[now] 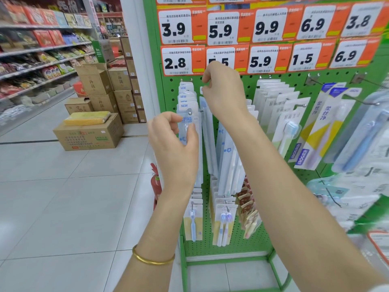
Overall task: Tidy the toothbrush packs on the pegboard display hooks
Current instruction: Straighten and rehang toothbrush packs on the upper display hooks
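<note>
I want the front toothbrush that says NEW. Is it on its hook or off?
On. The hook pokes through the top of the front pack; the left hand pinches it lower down.

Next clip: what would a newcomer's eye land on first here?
The orange price tags across the top of the green pegboard grab attention first. Below them, the left hand pinches the front NEW pack while the right hand, higher, grips the neighbouring pack by its top. Cardboard boxes are stacked on the aisle floor at left.
</note>
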### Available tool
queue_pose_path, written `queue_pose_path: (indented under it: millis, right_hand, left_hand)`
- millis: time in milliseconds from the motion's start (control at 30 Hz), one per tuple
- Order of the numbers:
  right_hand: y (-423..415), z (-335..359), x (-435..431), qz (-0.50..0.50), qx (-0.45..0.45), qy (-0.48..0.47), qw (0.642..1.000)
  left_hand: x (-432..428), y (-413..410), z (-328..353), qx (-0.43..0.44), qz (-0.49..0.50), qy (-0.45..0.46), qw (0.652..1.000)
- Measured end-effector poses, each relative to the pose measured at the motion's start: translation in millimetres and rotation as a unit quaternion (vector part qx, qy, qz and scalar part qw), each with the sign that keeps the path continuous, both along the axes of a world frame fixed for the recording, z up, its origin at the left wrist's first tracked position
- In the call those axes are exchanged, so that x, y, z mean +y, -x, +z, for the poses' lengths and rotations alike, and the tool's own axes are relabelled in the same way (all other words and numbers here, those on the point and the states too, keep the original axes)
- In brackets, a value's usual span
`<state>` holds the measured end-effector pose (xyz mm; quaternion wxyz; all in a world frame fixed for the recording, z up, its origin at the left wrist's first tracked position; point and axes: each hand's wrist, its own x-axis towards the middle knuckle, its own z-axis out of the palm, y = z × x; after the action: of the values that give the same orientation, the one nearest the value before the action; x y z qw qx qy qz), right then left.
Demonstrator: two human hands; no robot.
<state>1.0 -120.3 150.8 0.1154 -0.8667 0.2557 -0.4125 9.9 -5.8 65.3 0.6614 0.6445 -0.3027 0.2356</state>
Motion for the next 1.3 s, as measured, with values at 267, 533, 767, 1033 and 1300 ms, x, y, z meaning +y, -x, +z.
queue_pose_path:
  millis: [267,533,767,1033,1300]
  right_hand:
    - [34,-16,17,0.045,-0.078,-0.023,0.996]
    - [78,-36,24,0.098,-0.095,-0.039,0.990]
    - [136,-76,23,0.166,-0.075,-0.161,0.970]
    - [194,-140,12,0.142,-0.075,-0.279,0.947]
    - [235,-222,16,0.077,-0.073,-0.412,0.905]
  left_hand:
    - [-1,9,-14,-0.004,-0.020,-0.020,1.000]
    - [-1,34,-25,0.034,-0.049,-0.038,0.998]
    - [-4,78,-59,0.155,-0.198,-0.089,0.964]
    - [-8,132,-103,0.274,-0.288,-0.166,0.903]
    - [-26,153,-131,0.359,-0.289,-0.134,0.878]
